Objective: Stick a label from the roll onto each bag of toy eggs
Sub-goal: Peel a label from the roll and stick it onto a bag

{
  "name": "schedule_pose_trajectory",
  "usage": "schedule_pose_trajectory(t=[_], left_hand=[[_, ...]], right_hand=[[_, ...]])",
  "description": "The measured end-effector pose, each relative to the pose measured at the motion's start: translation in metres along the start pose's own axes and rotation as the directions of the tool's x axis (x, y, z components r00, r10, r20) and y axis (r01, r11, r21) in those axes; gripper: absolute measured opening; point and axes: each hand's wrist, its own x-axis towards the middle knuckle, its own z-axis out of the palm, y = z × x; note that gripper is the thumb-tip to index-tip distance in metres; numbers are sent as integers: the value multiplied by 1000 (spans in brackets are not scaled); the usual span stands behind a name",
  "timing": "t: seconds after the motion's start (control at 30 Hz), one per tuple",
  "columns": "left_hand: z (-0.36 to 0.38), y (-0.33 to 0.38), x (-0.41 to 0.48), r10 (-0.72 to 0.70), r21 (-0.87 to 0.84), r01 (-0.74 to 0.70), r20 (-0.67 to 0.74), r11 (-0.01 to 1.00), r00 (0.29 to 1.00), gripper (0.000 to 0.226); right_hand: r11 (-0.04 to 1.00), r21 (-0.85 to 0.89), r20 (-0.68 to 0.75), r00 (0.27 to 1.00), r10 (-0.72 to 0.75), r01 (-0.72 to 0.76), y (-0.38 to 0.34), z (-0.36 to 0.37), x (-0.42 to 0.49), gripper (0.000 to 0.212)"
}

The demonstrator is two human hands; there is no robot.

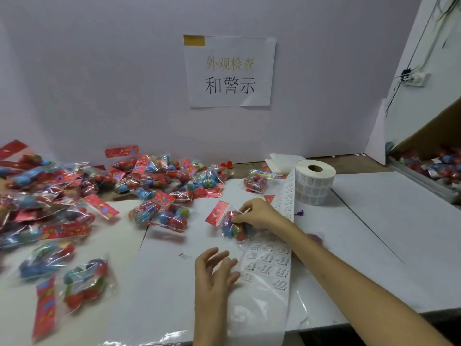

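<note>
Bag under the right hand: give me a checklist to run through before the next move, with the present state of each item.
1. Bag of toy eggs lies flat on the table within reach: ok.
2. Right hand is on the bag, fingertips pinched at its top: ok.
3. A label is actually between those fingertips or stuck on the bag: cannot tell, too small and blurred.
4. Label strip from the roll runs down beside the bag with printed labels left on it: ok.
5. Left hand is free, spread open by the strip: ok.
6. More bags wait in the pile on the left: ok.
</note>
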Motion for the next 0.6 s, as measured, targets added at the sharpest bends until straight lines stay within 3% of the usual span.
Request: schedule_pose_trajectory(t=[0.13,0.27,0.47,0.6], left_hand=[[-1,3,0,-64,-73,62,-38,995,997,37],[0,10,2,-118,-73,126,106,989,987,61],[4,7,-8,42,174,-54,70,983,997,49],[8,4,-11,106,270,-112,37,956,994,34]], right_hand=[[950,300,-97,994,-59,86,1,1,-44,19],[870,449,-199,972,-123,202,11,15,-92,15],[799,502,-271,937,-218,331,21,35,-123,20],[751,542,-332,917,-221,378,25,41,-130,39]])
